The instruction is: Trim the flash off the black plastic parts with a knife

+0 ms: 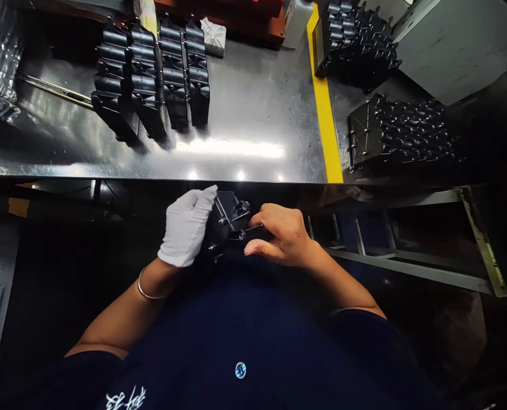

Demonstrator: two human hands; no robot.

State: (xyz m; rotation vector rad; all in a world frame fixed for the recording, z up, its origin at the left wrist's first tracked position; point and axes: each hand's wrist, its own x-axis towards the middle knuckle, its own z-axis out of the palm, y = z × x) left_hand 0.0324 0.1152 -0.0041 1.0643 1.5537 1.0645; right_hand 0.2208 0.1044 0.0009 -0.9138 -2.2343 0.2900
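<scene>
In front of my body, below the table's front edge, my left hand (187, 226) in a white glove is closed around a black molded plastic part (231, 212). The part has a flat face, small round bosses and thin pins along its edges. My bare right hand (281, 233) is at its right side, thumb spread away from the curled index finger. A thin stalk (253, 227) sticks out of the part toward that index finger; whether they touch, I cannot make out. The glove hides the part's left side.
Several ribbed black parts (151, 80) stand in rows on the metal table (253, 114). More black parts (407, 131) are stacked right of a yellow tape strip (325, 108). A white block (214, 37) and a white bottle (296, 23) stand behind. A metal frame (411, 270) is lower right.
</scene>
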